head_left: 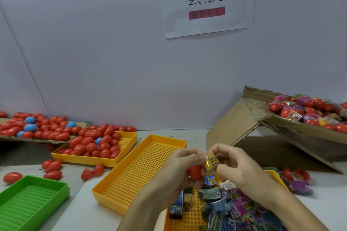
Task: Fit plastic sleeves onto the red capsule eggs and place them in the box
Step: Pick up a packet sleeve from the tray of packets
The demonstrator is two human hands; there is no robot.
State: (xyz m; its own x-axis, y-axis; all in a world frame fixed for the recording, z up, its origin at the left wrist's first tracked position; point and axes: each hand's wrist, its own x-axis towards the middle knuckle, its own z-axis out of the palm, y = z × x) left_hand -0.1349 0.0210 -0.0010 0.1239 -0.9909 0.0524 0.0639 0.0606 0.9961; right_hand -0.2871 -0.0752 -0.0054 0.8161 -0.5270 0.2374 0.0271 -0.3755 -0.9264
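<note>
Left hand (180, 167) grips smooth red egg (195, 172); right hand (232, 165) pinches glossy yellow sleeve (211, 161) just above it, beside perforated tray (120, 180).

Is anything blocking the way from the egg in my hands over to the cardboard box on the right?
Nothing visible: the red egg has open air up to the tilted box.

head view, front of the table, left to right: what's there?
green tray → empty yellow tray → left hand holding a red egg → yellow sleeve → right hand → cardboard box
</note>
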